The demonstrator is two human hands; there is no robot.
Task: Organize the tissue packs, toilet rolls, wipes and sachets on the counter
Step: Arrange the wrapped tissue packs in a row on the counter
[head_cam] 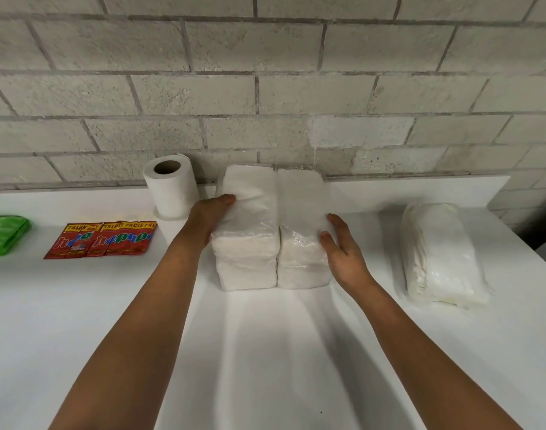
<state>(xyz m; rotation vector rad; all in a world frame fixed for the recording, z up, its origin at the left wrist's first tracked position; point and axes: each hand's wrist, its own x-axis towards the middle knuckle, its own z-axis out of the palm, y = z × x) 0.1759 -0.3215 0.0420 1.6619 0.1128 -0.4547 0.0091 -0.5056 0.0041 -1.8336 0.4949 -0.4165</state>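
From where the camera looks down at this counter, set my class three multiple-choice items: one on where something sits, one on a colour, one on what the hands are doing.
1. Where does the toilet roll stand?
A. To the right of the stacked packs
B. Against the wall, left of the stacked tissue packs
C. On top of the sachets

2. What colour are the sachets?
A. Blue
B. White
C. Red with yellow tops

3. What are the hands doing?
A. The left hand and right hand press on opposite sides of the stacked packs
B. Both lie flat on the counter
C. One lifts the roll

Answers: B, the roll is upright at the wall, just left of the packs. C, red foil with yellow bands. A, one hand rests on each flank of the two side-by-side stacks.
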